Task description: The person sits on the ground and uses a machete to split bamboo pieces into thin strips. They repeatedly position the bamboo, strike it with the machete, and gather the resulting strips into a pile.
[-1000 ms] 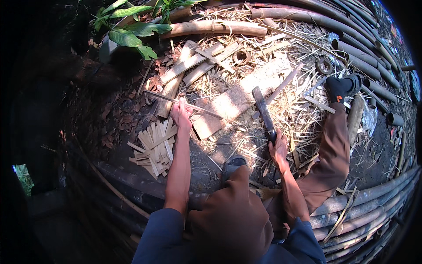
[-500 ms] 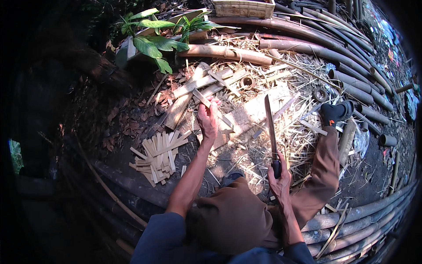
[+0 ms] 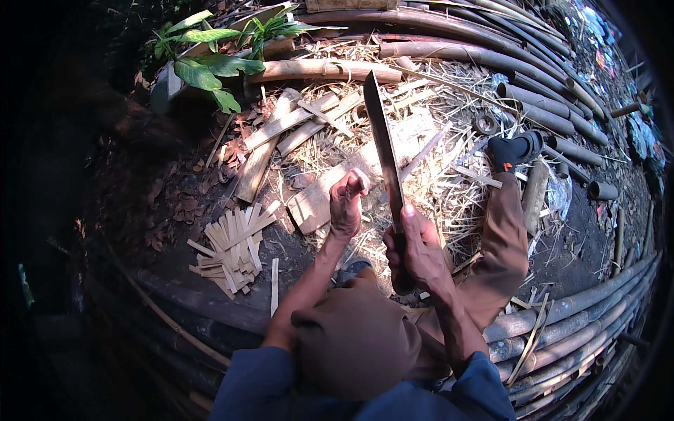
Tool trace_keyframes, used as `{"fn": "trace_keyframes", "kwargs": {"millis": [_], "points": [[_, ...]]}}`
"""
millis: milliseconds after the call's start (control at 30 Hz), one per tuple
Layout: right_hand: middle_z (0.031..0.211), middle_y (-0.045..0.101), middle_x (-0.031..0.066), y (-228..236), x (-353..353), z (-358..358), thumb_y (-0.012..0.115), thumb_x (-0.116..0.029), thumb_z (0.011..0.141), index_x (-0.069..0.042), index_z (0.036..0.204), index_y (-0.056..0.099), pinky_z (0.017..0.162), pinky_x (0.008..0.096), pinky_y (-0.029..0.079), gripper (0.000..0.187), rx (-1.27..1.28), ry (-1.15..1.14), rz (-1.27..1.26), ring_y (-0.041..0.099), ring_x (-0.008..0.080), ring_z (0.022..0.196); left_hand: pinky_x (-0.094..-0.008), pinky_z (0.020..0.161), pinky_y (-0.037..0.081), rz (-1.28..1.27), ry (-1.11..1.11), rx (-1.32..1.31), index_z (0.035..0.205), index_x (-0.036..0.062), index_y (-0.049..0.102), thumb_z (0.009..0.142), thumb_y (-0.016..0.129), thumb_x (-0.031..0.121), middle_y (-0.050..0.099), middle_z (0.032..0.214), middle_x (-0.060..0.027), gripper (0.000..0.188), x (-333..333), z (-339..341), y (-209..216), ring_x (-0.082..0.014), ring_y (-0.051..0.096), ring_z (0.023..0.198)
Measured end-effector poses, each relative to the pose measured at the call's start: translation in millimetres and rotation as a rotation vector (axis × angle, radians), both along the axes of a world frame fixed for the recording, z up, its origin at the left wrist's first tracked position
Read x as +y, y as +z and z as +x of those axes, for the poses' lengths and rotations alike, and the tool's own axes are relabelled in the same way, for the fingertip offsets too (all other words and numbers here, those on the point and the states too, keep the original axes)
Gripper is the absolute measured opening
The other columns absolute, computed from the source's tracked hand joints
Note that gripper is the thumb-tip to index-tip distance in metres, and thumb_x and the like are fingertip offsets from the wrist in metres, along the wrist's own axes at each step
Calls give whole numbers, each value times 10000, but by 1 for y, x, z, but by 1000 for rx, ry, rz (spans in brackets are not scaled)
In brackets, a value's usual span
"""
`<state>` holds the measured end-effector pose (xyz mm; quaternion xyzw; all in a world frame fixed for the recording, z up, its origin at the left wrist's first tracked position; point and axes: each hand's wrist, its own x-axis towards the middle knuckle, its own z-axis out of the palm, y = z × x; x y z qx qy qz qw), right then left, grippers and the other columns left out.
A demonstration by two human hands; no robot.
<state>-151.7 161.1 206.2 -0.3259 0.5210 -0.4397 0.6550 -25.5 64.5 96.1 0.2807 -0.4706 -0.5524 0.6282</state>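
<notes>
My right hand is wrapped round the dark handle of a machete. Its long blade points up and away from me, leaning slightly left. Just left of the blade is my left hand, its fingers curled in; whatever they hold, if anything, is hidden. Beyond and below that hand a flat wooden board lies on the ground. A pile of split bamboo strips lies to the left, with a single strip apart from it near my left forearm.
Split bamboo pieces lie crossed ahead. Long bamboo poles stretch across the back, and more poles lie at lower right. A leafy plant stands at far left. My outstretched leg rests among shavings at right.
The machete has come up and left, nearer my left hand. The bamboo strip that showed in my left hand is no longer visible there. The whole view has shifted somewhat.
</notes>
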Motion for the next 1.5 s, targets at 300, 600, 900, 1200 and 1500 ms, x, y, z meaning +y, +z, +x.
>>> {"fn": "trace_keyframes", "kwargs": {"millis": [300,600,900,1200,1500], "points": [[636,486,17,19,0,1,380,-566,988,-82,939,433,400,234,407,489,-88,47,130,438,82,458,-245,571,335,60,-52,-136,792,45,556,1005,453,445,520,667,18,465,10,-3,-16,-62,429,625],[635,485,20,22,3,-1,377,-551,995,-88,942,439,395,230,398,471,-112,33,142,440,80,459,-244,607,368,60,-49,-128,784,49,572,1016,476,356,545,679,17,396,12,-8,-9,-72,468,634],[635,476,8,23,4,-4,369,-544,1000,-83,943,446,395,237,399,470,-96,45,134,440,78,460,-237,606,361,26,-60,-124,787,42,572,1014,487,361,530,682,16,401,11,-10,-4,-62,450,640],[610,395,-38,12,3,10,326,-372,1053,-104,1457,390,467,220,323,489,224,11,-237,364,55,504,-235,597,340,79,-96,-144,813,51,592,960,521,520,518,697,34,497,13,-7,10,-43,430,656],[923,651,177,14,6,11,382,-292,1036,-112,1446,394,698,327,478,448,339,88,-187,580,174,676,-233,615,361,46,-126,-117,824,50,612,921,531,593,533,714,25,557,6,-3,5,-45,444,675]]}}
